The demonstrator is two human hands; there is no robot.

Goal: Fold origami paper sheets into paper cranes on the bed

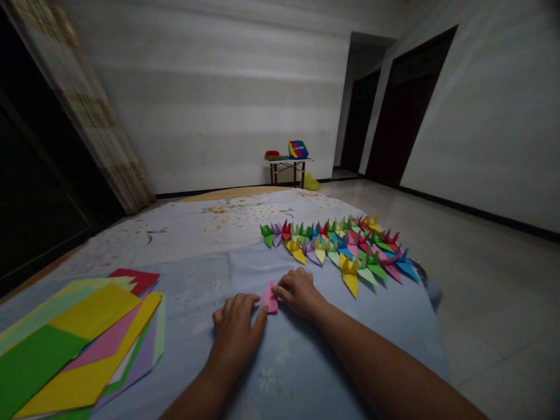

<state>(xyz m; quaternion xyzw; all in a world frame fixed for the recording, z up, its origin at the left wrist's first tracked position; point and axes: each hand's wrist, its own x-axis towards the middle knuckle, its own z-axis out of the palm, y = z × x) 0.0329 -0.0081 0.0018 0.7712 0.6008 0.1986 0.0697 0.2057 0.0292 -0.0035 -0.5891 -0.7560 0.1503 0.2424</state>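
Note:
A small folded piece of pink paper (270,298) lies on the blue floral tablecloth (196,326) in front of me. My left hand (238,319) rests at its left side, thumb touching the lower part and fingers bent on the cloth. From the right, my right hand (301,291) pinches the paper's edge between thumb and fingertips. Beyond my right hand stand rows of folded paper cranes (349,274) in yellow, green, pink, blue, red and purple. To the left is a fanned stack of coloured paper sheets (96,312).
The round table (236,191) shows a bare wooden rim at its far side. Against the back wall, a small table (289,161) holds a multicoloured box (298,149) and a red item. A yellow bag (310,182) sits on the floor beside it. A curtain (87,99) hangs at left.

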